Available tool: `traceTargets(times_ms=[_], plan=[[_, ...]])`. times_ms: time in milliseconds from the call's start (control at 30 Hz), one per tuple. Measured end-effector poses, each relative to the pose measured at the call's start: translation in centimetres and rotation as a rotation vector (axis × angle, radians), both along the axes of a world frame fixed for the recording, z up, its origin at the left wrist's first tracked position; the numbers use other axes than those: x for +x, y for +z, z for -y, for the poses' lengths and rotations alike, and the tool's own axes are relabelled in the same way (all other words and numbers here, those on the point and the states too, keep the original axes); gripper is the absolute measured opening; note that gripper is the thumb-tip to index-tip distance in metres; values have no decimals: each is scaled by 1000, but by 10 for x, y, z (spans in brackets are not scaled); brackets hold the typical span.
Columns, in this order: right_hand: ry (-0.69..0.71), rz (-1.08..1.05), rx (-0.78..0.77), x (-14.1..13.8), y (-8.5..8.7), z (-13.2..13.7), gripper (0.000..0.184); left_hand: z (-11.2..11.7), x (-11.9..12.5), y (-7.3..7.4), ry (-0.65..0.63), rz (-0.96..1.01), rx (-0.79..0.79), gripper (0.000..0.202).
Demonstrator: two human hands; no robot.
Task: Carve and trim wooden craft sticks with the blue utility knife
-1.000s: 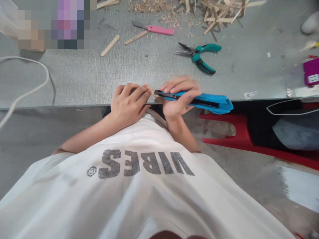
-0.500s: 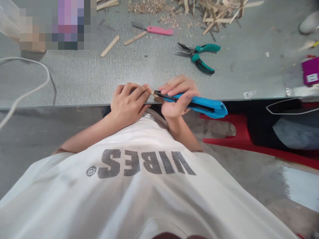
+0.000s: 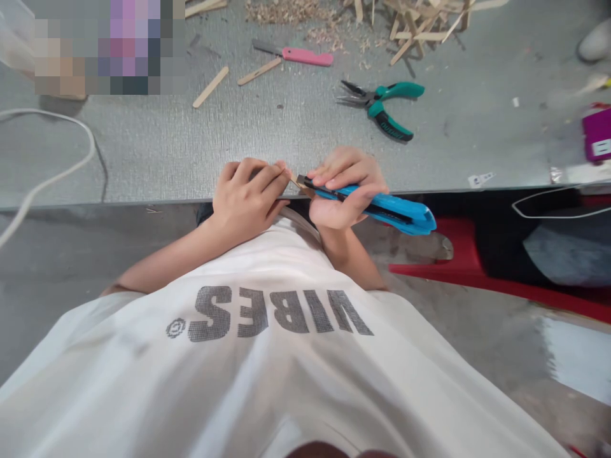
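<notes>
At the table's front edge, my left hand is closed over a thin wooden stick, pinning it near the fingertips. Most of the stick is hidden under the fingers. My right hand grips a blue utility knife, its handle pointing out to the right. The knife's dark front end lies against or just over the stick's exposed part; I cannot tell whether the blade touches it. Beyond my right hand, green-and-black needle-nose pliers lie with their handles spread.
A pink folding knife lies beside loose popsicle sticks. Wood shavings and a pile of sticks are at the back. A white cable crosses the left side. A red chair stands below the edge at right.
The rear end of the blue utility knife has dipped slightly toward me as my right hand turned a little. My left hand keeps its place on the stick.
</notes>
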State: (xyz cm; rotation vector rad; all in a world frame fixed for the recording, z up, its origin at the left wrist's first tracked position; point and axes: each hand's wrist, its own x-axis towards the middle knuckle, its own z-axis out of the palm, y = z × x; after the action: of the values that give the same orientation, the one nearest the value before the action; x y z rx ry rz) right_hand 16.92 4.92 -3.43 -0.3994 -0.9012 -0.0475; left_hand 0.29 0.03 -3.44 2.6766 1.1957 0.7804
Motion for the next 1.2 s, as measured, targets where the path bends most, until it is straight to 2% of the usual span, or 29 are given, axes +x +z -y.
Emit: traceTargets(times_ms=[67,167,367,467,667,767,900,967,1200], plan=[[-14,-44,-9,-2,0,1,67,0,0,0,2,0,-9,54],[-31,-114,-132,-3,-1,2,72,1,0,-1,5,-5,5,54],[43,-57,54,0,2,-2,76,1,0,-1,0,-3,15,54],[85,-9,-6,3,0,1,73,1,1,-1,5,-4,5,55],[-82,-75,-71,8,-12,4,74,1,1,0,14,-13,-6,55],[-45,-66,-73,7,-8,3,76,1,0,1,10,-9,-1,56],[8,-146,56,6,2,0,85,1,-1,1,4,-22,14,56],[40,-104,77,7,4,0,87,1,-1,2,5,-29,13,57],[106,-5,-84,11,-3,6,72,2,0,3,16,-31,-23,60]])
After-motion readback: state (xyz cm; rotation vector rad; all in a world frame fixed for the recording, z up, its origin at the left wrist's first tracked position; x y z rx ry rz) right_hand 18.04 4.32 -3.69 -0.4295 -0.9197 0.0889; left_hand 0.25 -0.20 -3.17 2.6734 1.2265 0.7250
